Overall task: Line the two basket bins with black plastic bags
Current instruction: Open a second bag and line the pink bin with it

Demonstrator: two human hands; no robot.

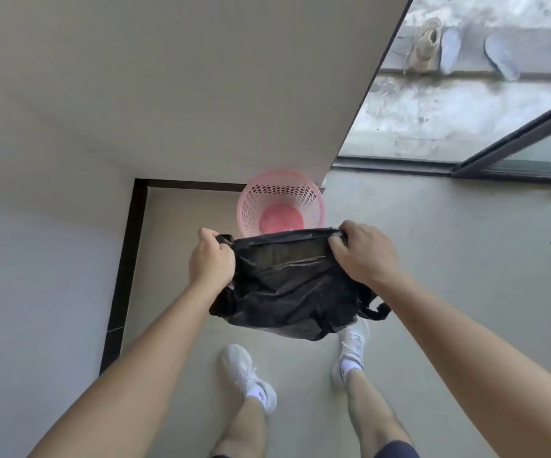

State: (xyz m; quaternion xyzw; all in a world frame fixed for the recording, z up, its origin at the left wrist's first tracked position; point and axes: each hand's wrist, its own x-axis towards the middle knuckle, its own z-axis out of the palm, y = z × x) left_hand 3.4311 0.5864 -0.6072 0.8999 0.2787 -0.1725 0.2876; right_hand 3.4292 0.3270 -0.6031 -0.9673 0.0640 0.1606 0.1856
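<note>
One black bag [287, 285], one pink basket [280, 201]

No readable text, brand, number or sign appears anywhere. A small dark mark shows on the white sock [256, 394] below the left hand [211, 259], and another on the sock [350, 368] below the right hand [363, 252]; both too small to read.

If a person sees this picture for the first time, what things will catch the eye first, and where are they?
First is the black plastic bag in the centre, held up above the floor and stretched between the left hand and the right hand. Just beyond it the pink basket bin stands on the floor against the wall, with no liner in it. At the upper right, shoes lie outside the glass door.
</note>
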